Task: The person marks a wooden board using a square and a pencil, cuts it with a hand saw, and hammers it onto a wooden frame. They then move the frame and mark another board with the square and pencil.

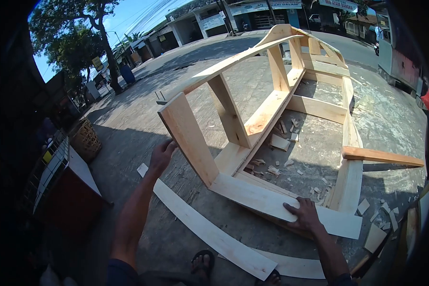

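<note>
Bracing one frame, two hands.

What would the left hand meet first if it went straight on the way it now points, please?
The slanted upright board right in front of it: the left hand seems to touch the board's near edge, though depth is hard to judge.

Roadside carpentry yard, likely: wooden frame, offcuts.

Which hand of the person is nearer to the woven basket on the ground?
Left. The left hand touches the near upright post, to the right of the basket. The right hand lies flat on the frame's bottom board, much farther right.
</note>
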Demonstrator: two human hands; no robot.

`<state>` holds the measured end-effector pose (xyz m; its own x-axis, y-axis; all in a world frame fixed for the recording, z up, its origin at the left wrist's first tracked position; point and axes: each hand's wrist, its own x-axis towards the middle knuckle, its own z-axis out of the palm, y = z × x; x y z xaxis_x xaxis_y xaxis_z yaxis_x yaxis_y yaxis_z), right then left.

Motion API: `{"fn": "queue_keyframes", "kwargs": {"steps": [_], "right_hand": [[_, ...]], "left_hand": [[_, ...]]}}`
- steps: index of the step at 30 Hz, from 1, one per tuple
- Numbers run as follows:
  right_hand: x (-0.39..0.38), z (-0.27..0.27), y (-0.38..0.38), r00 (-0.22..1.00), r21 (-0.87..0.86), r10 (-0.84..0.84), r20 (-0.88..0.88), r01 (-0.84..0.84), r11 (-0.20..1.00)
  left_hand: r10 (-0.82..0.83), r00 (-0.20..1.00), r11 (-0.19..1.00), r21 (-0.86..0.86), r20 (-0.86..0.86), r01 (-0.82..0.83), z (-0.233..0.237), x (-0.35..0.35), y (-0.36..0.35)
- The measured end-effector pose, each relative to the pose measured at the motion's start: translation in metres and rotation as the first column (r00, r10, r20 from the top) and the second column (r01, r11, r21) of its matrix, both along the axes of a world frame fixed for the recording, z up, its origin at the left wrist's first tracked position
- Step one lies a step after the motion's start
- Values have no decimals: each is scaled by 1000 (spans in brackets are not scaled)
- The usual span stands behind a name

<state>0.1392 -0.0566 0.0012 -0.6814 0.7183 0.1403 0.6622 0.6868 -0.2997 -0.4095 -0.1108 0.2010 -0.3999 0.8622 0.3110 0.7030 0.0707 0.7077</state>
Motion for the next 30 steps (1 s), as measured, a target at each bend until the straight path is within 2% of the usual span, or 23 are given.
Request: {"fn": "queue_keyframes", "kwargs": {"steps": [1, 2, 4, 5, 7, 8, 10, 11, 15, 17, 18, 21, 25, 27, 28, 30], "right_hand": [[1, 3, 0, 1000, 13, 5, 3, -5, 1000], [2, 4, -2, 1000, 20, -10, 5, 10, 1000], [0, 4, -5, 1000, 54, -5, -28, 7, 999], [0, 8, -5, 1000, 9, -10, -11, 10, 1000], [-1, 10, -10, 1000, 6, -26, -13, 26, 1000], [-1, 11, -9, 999, 6, -28, -21, 28, 1000], [-2, 7, -9, 999, 29, -39, -1, 39, 999], [-2, 6, -9, 999, 41, -31, 12, 30, 999], [-4, 12, -8, 993, 40, -21, 117, 17, 999], [-4, 11, -5, 961, -14, 23, 275, -20, 1000], [-2, 14, 2, 956, 3, 6, 293, -7, 1000], [-7, 33, 5, 876, -184, 106, 471, -19, 983], [-14, 41, 5, 840, -266, 115, 529, 36, 963], [-19, 28, -5, 883, -130, -18, 469, 90, 987], [-18, 18, -12, 876, -125, -26, 482, 98, 987], [-18, 0, -17, 917, 42, -136, 376, 130, 991]], "left_hand": [[2, 950, 993, 110, 311, -38, 28, 17, 0], [-62, 902, 948, 309, 427, -81, 46, 37, 10], [-95, 910, 934, 352, 403, -59, 63, 26, 24], [-110, 908, 934, 354, 405, -44, 72, 35, 27], [-234, 864, 854, 519, 446, -37, 88, 48, 31], [-255, 857, 849, 528, 448, -23, 87, 49, 42], [43, 983, 807, 574, 177, -139, 83, 56, 60], [33, 987, 764, 632, 160, -128, 81, 65, 62], [77, 982, 737, 653, 171, -172, 79, 67, 62], [92, 991, 698, 703, 98, -135, 77, 67, 59], [77, 990, 688, 712, 118, -139, 75, 67, 62], [93, 987, 667, 728, 133, -161, 72, 66, 73], [40, 984, 624, 765, 173, -160, 74, 73, 87], [46, 980, 613, 769, 193, -181, 75, 76, 90], [52, 983, 603, 779, 177, -173, 76, 77, 92], [68, 982, 586, 790, 174, -180, 76, 73, 88]]}}
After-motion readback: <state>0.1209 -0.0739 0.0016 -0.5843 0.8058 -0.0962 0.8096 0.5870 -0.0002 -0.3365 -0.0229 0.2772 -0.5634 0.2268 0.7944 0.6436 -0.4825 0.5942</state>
